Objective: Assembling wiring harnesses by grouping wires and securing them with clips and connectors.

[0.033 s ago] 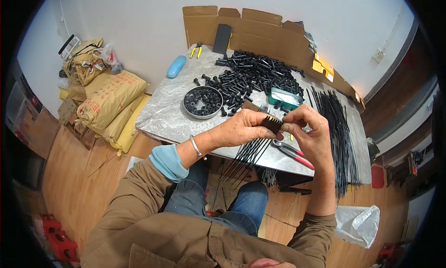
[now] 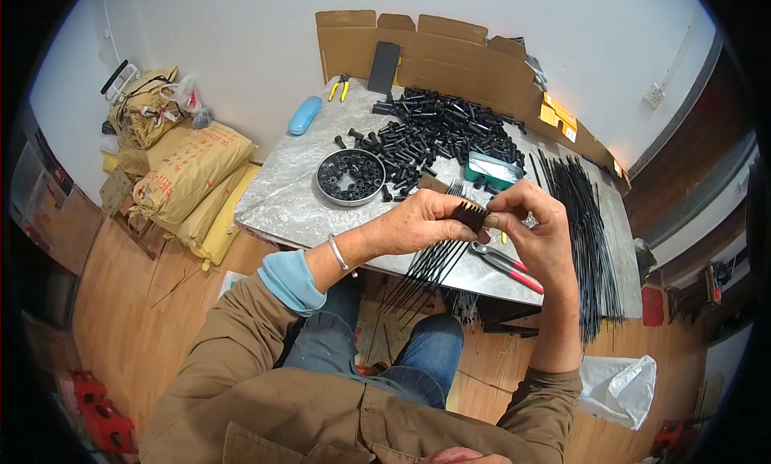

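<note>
Just over the table's front edge, my left hand (image 2: 430, 219) grips a small dark comb-like piece (image 2: 469, 216) with pale tips between thumb and fingers. From the right, my right hand (image 2: 530, 219) pinches the edge of that piece with thumb and forefinger. Thin black rods (image 2: 426, 275) fan out below my left hand and past the table edge; whether they are held or lying there, I cannot tell. Beside my right hand lie red-handled pincers (image 2: 514, 269). Behind my hands sits a teal box (image 2: 492, 171), and a round metal bowl (image 2: 352, 199) of black nut-like rings is to the left.
A large heap of black bolts (image 2: 450, 126) covers the table's back middle. A bundle of long black rods (image 2: 580, 231) hangs over the right edge. Cardboard (image 2: 450, 50) stands along the back. Yellow-handled pliers (image 2: 340, 88) and a blue case (image 2: 305, 115) lie back left. Sacks (image 2: 193, 175) are stacked on the left.
My right thumb has shifted very slightly against the dark piece. Nothing else has visibly moved.
</note>
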Tool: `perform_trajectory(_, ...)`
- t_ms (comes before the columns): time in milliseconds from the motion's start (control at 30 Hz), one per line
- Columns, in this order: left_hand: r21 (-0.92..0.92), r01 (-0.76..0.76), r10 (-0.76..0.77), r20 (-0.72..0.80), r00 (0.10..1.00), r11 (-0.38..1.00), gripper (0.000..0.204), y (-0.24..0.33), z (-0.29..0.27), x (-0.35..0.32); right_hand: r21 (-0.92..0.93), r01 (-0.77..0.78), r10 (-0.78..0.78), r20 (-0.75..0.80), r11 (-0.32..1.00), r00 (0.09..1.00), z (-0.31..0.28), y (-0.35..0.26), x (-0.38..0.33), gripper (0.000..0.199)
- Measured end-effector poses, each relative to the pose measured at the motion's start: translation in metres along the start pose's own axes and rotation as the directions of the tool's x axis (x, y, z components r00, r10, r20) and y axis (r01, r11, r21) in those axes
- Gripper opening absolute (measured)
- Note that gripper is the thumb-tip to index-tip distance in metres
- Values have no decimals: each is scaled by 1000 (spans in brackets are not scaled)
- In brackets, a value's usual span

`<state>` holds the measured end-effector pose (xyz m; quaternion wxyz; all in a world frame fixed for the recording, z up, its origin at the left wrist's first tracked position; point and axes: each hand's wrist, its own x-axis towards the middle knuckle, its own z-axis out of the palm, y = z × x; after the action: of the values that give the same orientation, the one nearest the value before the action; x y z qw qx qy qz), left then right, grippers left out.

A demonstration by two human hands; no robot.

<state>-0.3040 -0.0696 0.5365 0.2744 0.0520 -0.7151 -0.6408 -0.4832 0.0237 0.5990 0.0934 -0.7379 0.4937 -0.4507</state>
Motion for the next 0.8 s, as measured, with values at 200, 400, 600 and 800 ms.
perform_trajectory(200, 98, -33, 33, 3, 999, 995, 22, 4, -3, -1, 103, -63, 60, 36, 993, 998, 5, 7, 2, 11)
perform_trajectory(400, 209, -28, 33, -24, 999, 978, 21, 2, -12, -1, 366, -194, 186, 56, 910, 981, 18, 8, 1, 8)
perform_trajectory(600, 294, -85, 99, -32, 995, 952, 23, 7, -18, -2, 194, -120, 108, 75, 974, 991, 20, 0, 10, 13)
perform_trajectory(800, 330, -97, 97, 17, 995, 939, 23, 11, -15, -2, -125, 106, -107, -3, 987, 994, 25, -1, 7, 20)
